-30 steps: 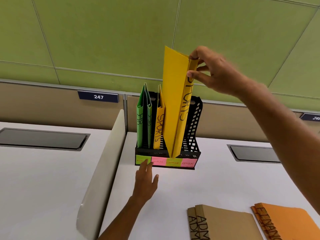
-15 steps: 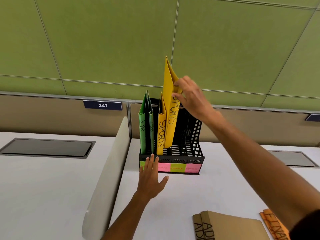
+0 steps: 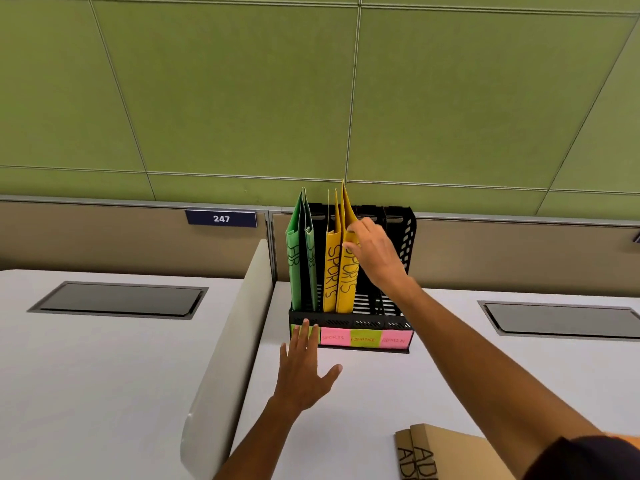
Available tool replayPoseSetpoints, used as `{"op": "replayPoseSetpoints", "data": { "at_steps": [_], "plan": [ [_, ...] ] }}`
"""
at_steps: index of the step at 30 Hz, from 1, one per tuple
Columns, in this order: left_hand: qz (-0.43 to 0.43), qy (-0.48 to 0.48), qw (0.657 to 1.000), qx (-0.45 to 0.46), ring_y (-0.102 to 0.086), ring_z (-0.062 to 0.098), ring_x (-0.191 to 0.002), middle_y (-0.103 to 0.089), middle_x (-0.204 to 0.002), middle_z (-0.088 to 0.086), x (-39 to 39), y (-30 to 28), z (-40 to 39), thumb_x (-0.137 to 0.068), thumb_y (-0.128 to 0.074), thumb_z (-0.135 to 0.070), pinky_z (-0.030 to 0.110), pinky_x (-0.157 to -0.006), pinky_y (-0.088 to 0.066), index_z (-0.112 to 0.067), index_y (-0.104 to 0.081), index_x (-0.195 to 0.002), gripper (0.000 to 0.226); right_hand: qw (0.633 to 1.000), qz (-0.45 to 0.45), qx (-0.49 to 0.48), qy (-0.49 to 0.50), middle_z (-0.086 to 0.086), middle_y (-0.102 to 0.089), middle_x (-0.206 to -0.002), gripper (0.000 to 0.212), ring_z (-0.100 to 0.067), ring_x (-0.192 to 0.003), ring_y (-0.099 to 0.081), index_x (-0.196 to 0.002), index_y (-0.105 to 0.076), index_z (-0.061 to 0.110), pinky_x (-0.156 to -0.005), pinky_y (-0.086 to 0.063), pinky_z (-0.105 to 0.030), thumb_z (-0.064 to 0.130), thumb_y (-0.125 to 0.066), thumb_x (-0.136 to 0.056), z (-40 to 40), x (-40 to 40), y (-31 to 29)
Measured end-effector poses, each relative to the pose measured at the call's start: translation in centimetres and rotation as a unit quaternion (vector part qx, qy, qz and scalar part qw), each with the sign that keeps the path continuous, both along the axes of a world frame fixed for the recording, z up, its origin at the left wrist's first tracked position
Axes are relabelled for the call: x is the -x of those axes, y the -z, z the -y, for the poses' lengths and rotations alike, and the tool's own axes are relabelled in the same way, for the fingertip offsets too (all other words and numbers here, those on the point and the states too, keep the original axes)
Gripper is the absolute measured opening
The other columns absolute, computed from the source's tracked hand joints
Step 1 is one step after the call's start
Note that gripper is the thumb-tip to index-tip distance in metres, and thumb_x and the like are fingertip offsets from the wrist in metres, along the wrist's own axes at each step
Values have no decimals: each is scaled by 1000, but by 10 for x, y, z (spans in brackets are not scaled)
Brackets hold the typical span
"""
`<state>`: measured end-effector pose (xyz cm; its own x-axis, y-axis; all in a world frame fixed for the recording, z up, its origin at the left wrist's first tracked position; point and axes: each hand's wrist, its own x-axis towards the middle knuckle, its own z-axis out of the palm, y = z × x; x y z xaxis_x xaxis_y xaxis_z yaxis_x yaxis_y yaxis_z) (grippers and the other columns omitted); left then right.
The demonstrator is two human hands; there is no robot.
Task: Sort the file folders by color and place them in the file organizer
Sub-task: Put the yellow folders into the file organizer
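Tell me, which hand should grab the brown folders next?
Probably the right hand. The brown folders lie on the desk's near right side, under that arm. It is just finishing with the yellow folder, while the left hand rests against the black organizer, likely steadying it.

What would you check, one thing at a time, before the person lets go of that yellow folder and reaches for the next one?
1. Second yellow SPORTS folder down in the organizer beside the first yellow folder: ok.
2. It sits above the pink SPORTS label: ok.
3. Right hand clear of the folder: not ok, fingers touch its top.
4. Left hand steadying the organizer's front: ok.
5. Green folders upright in the leftmost slot: ok.
6. Brown folders within reach on the desk: ok.
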<state>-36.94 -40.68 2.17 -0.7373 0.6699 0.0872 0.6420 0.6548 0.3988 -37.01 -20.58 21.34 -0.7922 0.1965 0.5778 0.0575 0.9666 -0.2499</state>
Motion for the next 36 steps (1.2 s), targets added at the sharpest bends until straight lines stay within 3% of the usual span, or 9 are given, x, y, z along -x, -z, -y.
{"op": "replayPoseSetpoints", "data": {
  "at_steps": [3,6,11,17,25,31,36],
  "plan": [
    [1,-7,1000,-2,13,19,-149,16,-161,-3,-4,-3,1,-70,-9,-90,50,-119,-3,-25,5,-154,107,999,35,23,17,-4,-52,-114,30,-19,-96,-51,-120,-54,11,-80,-43,-27,23,-59,-93,1,-2,14],
    [6,-14,1000,-10,13,18,-149,15,-162,-4,-10,-8,1,-67,-3,-92,50,-119,-2,-26,5,-154,109,998,48,37,17,-4,-48,-128,44,-20,-105,-52,-134,-46,12,-90,-48,-32,19,-59,-93,2,-7,20],
    [13,-20,1000,-14,14,17,-149,15,-162,-5,-27,-13,-4,-69,-6,-91,50,-119,0,-25,4,-154,108,998,53,36,-13,-1,-18,-158,75,-22,-125,-44,-152,-20,16,-99,-46,-37,17,-62,-91,1,-32,40],
    [20,-25,999,-15,11,18,-149,11,-162,-3,-62,-15,-18,-66,-2,-92,50,-119,-1,-24,4,-154,111,997,82,12,2,-4,-15,-161,80,-24,-143,-25,-153,-15,18,-112,-33,-43,43,-58,-90,-11,-90,95],
    [30,-43,999,6,12,20,-149,11,-162,-1,-123,2,-38,-59,7,-95,51,-120,-2,-25,3,-154,118,986,143,66,52,-4,-16,-160,81,-29,-145,-21,-153,-17,24,-114,-21,-51,72,-24,-87,-23,-181,173],
    [40,-56,997,31,15,19,-149,16,-161,-3,-171,20,-49,-61,6,-94,50,-119,0,-28,6,-154,114,978,173,88,75,0,-1,-162,85,-26,-148,-6,-153,-9,30,-115,-4,-49,79,-12,-83,-35,-235,210],
    [46,-35,997,56,20,18,-147,23,-158,-5,-209,27,-48,-62,5,-94,48,-118,4,-28,11,-153,112,969,202,90,107,1,7,-161,82,-27,-148,1,-153,0,33,-114,0,-49,76,-19,-86,-37,-279,232]
  ]
}}
